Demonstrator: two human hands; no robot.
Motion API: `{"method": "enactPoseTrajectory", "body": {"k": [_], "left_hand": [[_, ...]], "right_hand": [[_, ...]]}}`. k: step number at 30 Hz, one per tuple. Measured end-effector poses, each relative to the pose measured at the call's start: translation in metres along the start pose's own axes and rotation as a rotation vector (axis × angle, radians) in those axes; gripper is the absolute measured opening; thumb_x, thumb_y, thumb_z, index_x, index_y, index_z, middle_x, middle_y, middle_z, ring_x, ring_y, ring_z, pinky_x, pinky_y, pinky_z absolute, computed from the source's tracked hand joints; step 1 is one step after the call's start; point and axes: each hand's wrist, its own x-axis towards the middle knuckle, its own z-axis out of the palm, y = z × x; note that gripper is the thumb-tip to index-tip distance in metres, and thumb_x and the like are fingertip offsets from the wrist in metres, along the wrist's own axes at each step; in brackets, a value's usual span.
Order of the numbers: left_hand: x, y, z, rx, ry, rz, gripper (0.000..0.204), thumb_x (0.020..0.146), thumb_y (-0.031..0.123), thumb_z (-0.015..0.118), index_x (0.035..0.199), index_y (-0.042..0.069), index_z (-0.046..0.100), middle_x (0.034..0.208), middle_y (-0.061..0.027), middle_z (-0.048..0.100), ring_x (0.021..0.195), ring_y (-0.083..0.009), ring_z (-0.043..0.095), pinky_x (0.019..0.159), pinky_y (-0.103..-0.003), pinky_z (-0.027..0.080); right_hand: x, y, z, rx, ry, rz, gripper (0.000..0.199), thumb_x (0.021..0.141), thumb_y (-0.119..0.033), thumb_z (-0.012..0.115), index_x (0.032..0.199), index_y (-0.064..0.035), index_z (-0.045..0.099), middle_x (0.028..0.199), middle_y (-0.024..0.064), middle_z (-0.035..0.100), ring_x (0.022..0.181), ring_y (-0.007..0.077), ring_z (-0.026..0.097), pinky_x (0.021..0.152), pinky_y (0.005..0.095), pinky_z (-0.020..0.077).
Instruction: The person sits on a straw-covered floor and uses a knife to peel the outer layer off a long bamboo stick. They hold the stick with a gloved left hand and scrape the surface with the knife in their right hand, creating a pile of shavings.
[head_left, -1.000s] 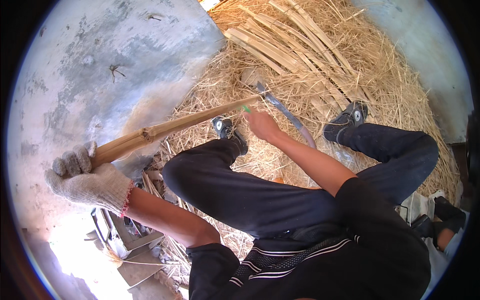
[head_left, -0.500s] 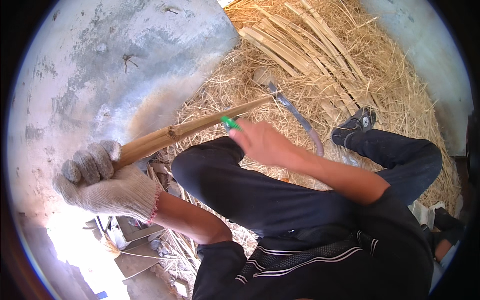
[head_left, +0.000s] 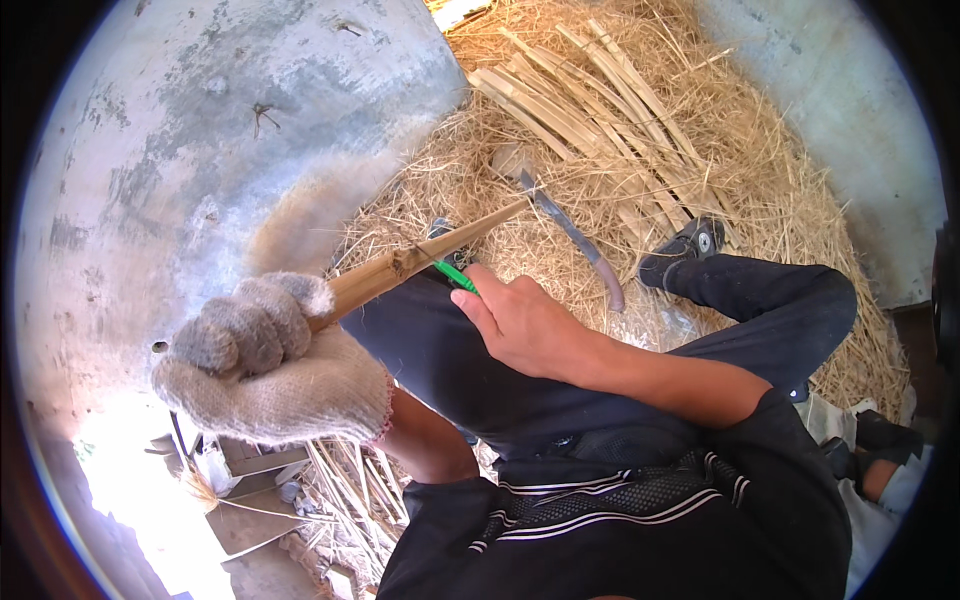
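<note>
My left hand (head_left: 275,360), in a grey-white knitted glove, is closed around the thick end of a split bamboo strip (head_left: 370,281). The strip slants up and away to the right, over my bent leg, and thins toward its far tip. My bare right hand (head_left: 530,325) grips a knife with a green handle (head_left: 455,276). Its thin dark blade lies against the bamboo close to the node; most of the edge is hard to make out. Beyond the strip's tip, a larger knife with a long curved handle (head_left: 575,235) rests on the shavings.
Bamboo shavings (head_left: 800,250) cover the floor, with a bundle of split strips (head_left: 600,100) lying on them. A stained pale wall or slab (head_left: 230,130) stands at the left. My shoe (head_left: 685,250) is near the bundle. Another person's foot (head_left: 885,440) shows at right.
My left hand has come to the right with the bamboo strip. My right hand sits slightly lower, and the knife is now closer to the bamboo's node.
</note>
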Motion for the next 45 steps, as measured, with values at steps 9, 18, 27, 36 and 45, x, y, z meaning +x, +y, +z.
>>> {"method": "enactPoseTrajectory", "body": {"k": [9,18,27,36,45], "left_hand": [[0.006,0.010,-0.004,-0.095,0.061,-0.131,0.037,0.089,0.026,0.043,0.055,0.020,0.029,0.046,0.0059,0.021,0.037,-0.0093,0.020,0.035,-0.028,0.026],[0.005,0.011,-0.004,-0.189,-0.015,-0.214,0.034,0.087,0.025,0.043,0.056,0.017,0.032,0.044,0.0034,0.024,0.035,-0.0101,0.020,0.032,-0.030,0.024],[0.015,0.008,-0.001,-0.101,0.068,-0.211,0.032,0.084,0.023,0.042,0.054,0.017,0.032,0.045,0.0038,0.024,0.036,-0.0099,0.019,0.034,-0.028,0.022],[0.018,0.004,-0.011,-0.142,-0.017,-0.189,0.032,0.085,0.022,0.041,0.054,0.019,0.032,0.045,0.0047,0.022,0.035,-0.0085,0.019,0.032,-0.029,0.023],[0.019,0.004,-0.009,-0.105,0.057,-0.178,0.030,0.083,0.021,0.041,0.055,0.019,0.033,0.047,0.0053,0.025,0.037,-0.0080,0.020,0.036,-0.027,0.020]], "right_hand": [[-0.004,-0.027,-0.001,-0.074,-0.021,0.011,0.031,0.100,-0.027,0.046,0.100,0.0032,0.051,0.063,0.0318,0.056,0.064,0.0519,0.057,0.058,0.0562,0.0429],[-0.002,0.002,0.003,-0.094,0.012,0.063,0.032,0.100,-0.027,0.046,0.107,0.0033,0.051,0.063,0.0304,0.057,0.062,0.0505,0.058,0.060,0.0552,0.0450],[0.018,0.009,0.004,-0.137,-0.010,0.052,0.037,0.101,-0.030,0.043,0.104,0.0059,0.052,0.063,0.0289,0.059,0.060,0.0481,0.060,0.057,0.0538,0.0478],[0.022,0.066,0.001,-0.154,-0.024,0.092,0.036,0.101,-0.031,0.043,0.101,0.0025,0.055,0.063,0.0268,0.059,0.062,0.0474,0.060,0.058,0.0534,0.0470],[0.028,0.096,0.011,-0.237,-0.018,0.225,0.038,0.102,-0.031,0.037,0.101,0.0044,0.051,0.066,0.0289,0.059,0.064,0.0482,0.060,0.064,0.0549,0.0454]]}}
